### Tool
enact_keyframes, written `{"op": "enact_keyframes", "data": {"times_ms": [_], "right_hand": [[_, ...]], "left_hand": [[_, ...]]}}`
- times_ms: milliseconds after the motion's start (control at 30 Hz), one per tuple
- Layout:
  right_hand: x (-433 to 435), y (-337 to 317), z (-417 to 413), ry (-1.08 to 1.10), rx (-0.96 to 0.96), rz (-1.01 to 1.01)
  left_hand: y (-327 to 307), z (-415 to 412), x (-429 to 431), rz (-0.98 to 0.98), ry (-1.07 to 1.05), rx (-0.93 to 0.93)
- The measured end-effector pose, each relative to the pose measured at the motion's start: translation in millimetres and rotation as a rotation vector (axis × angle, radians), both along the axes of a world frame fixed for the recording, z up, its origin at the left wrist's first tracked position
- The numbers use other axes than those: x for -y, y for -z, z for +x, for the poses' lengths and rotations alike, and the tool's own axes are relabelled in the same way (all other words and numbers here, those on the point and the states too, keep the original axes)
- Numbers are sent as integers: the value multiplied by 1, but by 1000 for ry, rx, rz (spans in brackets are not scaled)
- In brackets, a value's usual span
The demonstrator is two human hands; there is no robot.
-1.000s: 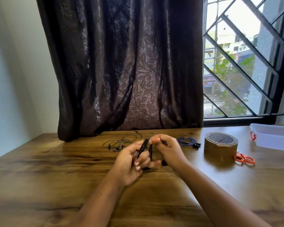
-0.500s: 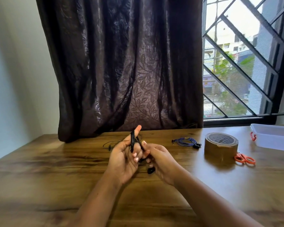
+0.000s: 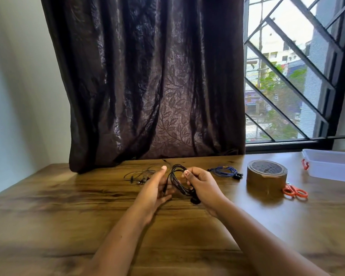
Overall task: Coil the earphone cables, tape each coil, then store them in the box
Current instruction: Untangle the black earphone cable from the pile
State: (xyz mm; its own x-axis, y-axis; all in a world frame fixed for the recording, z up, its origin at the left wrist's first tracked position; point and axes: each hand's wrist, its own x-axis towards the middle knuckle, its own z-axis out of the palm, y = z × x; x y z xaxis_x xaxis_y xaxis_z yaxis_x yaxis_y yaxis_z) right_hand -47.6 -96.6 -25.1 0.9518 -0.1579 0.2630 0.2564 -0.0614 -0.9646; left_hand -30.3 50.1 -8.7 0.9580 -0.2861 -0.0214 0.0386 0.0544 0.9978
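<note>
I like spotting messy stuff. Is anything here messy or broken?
Nothing looks broken or spilled. Only the grey earphones lie in a loose tangle on the table, uncoiled, unlike the blue earphones and the black earphones that the right hand holds.

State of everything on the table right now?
black earphones, coiled, no tape seen, pinched by right hand
left hand, open beside coil
blue earphones, coiled, on table
grey earphones, uncoiled, on table
tape roll, flat, untouched
scissors, on table, untouched
box, open top
</note>
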Motion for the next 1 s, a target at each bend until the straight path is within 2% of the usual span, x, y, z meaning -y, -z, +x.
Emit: {"op": "enact_keyframes", "data": {"times_ms": [100, 233, 500, 633, 833, 1000], "right_hand": [[4, 2, 3, 67, 47, -219], [7, 7, 6, 69, 85, -413], [9, 11, 7, 104, 47, -507], [12, 16, 9, 126, -41, -435], [13, 16, 9, 184, -80, -665], [12, 17, 9, 197, -40, -746]], "left_hand": [[2, 2, 1, 137, -21, 62], [-1, -4, 3, 183, -58, 121], [12, 3, 2, 294, -165, 175], [21, 5, 3, 510, -221, 289], [28, 8, 6, 870, -266, 468], [29, 8, 5, 1091, -292, 573]]}}
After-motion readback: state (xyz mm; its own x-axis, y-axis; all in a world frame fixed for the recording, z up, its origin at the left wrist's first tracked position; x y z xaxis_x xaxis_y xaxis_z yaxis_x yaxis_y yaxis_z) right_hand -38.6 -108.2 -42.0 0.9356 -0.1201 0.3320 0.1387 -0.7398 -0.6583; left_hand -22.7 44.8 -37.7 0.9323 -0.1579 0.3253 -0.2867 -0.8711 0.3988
